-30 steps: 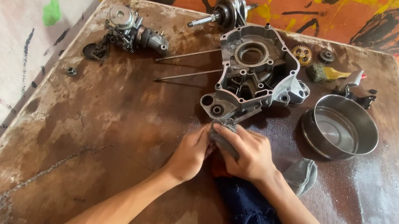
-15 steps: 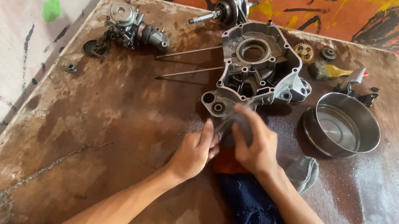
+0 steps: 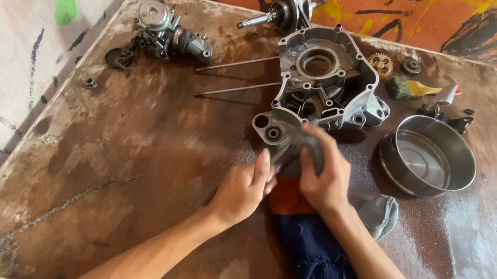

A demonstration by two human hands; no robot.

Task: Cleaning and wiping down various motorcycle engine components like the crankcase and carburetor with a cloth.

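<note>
Right at the middle of the stained wooden table (image 3: 122, 158), both bare hands meet over a small grey metal part (image 3: 293, 149) that lies against the near corner of the aluminium engine crankcase half (image 3: 323, 81). The right hand (image 3: 324, 173) has its fingers curled closed over that part from above, gripping it. The left hand (image 3: 245, 190) lies just beside it, fingers straight and together, the tips touching the part's left side; it grips nothing. Under the right wrist lies a dark blue rag (image 3: 321, 268), with an orange cloth (image 3: 288, 201) touching it at the far end and a grey cloth (image 3: 382, 214) just to the right. A round steel bowl (image 3: 460, 153) stands near the crankcase's right side. Farther back are a crankshaft (image 3: 285, 8), two gears (image 3: 381, 64), and a brush (image 3: 417, 89). To the left, two long studs (image 3: 239, 76) lie side by side, with a smaller engine assembly (image 3: 168, 37) beyond them.
</note>
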